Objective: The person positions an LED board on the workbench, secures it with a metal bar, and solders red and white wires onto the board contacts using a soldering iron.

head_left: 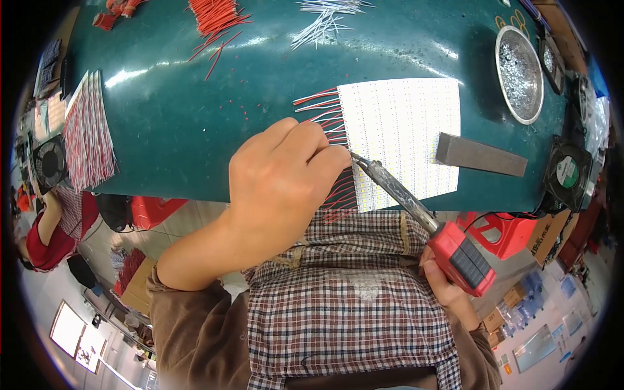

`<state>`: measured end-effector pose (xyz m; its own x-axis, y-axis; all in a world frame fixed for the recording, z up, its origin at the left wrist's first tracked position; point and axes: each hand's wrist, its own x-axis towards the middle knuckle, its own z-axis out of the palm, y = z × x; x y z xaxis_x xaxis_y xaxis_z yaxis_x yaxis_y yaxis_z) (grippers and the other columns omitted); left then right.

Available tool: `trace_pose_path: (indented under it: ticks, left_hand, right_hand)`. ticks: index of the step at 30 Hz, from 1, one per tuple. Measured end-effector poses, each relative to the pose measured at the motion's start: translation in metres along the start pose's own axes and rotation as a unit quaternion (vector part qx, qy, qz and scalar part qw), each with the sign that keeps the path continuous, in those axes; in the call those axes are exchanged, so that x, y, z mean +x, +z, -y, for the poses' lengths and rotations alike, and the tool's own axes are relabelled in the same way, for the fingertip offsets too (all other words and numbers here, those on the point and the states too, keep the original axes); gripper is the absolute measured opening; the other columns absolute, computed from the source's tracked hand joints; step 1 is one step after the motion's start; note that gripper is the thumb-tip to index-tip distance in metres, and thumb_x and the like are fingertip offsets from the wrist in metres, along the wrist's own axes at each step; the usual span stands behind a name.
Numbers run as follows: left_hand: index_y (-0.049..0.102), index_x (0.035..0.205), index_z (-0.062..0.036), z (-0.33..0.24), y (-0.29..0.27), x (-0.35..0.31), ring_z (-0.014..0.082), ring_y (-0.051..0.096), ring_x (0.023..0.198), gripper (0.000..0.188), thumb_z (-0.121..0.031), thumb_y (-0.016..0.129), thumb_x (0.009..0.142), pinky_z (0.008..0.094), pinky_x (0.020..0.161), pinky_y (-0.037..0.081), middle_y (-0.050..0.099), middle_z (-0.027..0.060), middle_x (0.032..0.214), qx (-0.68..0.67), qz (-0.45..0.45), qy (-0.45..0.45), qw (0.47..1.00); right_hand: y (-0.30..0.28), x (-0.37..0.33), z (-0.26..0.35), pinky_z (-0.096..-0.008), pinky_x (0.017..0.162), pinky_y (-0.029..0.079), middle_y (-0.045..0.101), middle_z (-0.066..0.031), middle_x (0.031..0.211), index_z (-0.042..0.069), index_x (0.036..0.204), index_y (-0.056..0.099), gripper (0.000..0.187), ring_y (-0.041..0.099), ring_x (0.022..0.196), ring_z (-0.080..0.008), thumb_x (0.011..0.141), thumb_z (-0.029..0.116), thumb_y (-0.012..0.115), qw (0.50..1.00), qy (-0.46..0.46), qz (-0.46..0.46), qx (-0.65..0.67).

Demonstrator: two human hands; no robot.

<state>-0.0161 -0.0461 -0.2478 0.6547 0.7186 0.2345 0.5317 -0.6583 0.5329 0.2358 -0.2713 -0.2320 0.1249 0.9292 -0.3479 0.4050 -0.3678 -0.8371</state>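
A white LED circuit board panel [403, 123] lies on the table, with red and white wires [322, 97] sticking out from its left edge. My left hand [286, 172] is closed in a pinch at that edge, on a thin wire mostly hidden by the fingers. My right hand [445, 284] grips the red handle of a soldering iron [406, 198]. The iron slants up and left over the panel, its tip beside my left fingertips at the wire ends. A dark grey bar [481, 154] rests partly on the panel's right side.
Bundles of red wires [214, 16] and white wires [322, 23] lie at the table's far side. Paired wires [91, 133] hang over its left end. A metal bowl [519, 75] with silvery bits stands at right, near a black fan [567, 172]. A co-worker's arm [49, 224] shows far left.
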Motion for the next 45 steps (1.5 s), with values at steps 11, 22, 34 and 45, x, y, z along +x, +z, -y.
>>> trace_pose_path:
  ticks: [11,22,34,45]
  left_hand:
    - [0.079,0.087,-0.0099,0.002,-0.003,0.001,0.0215,0.060,0.069,0.018,-0.006,0.089,0.072,0.0361,0.057,0.046,0.061,0.0018,0.077,-0.007,0.015,0.004,1.000]
    - [0.078,0.087,-0.0106,0.002,-0.001,0.003,0.0212,0.060,0.070,0.019,-0.005,0.088,0.072,0.0358,0.059,0.047,0.063,0.0016,0.078,0.002,0.015,0.008,1.000]
    - [0.074,0.093,-0.0102,0.004,-0.004,-0.011,0.0207,0.057,0.070,0.020,-0.003,0.076,0.074,0.0341,0.058,0.046,0.060,0.0022,0.082,-0.001,-0.004,0.027,1.000]
    - [0.068,0.092,-0.0097,0.003,0.006,-0.008,0.0208,0.058,0.074,0.019,-0.002,0.075,0.076,0.0345,0.059,0.047,0.057,0.0035,0.084,0.013,-0.024,0.023,0.999]
  right_hand:
    - [-0.006,-0.009,-0.004,-0.0406,0.073,0.059,0.072,-0.0159,0.090,0.000,0.098,0.073,0.020,0.073,0.081,-0.0355,0.086,0.014,0.078,1.000,0.018,-0.018,0.005]
    - [-0.013,-0.001,0.000,-0.0276,0.054,0.045,0.054,-0.0075,0.077,-0.005,0.108,0.057,0.027,0.047,0.053,-0.0120,0.099,0.019,0.065,0.994,-0.046,-0.098,0.005]
    - [-0.044,0.056,-0.007,-0.0255,0.050,0.040,0.052,-0.0010,0.069,-0.002,0.124,0.060,0.022,0.043,0.051,-0.0082,0.103,0.005,0.061,0.880,-0.186,-0.437,0.018]
    - [-0.035,0.009,0.034,-0.0323,0.069,0.053,0.062,-0.0041,0.093,-0.004,0.123,0.061,0.032,0.056,0.071,-0.0107,0.099,0.016,0.067,0.969,-0.049,-0.216,0.105]
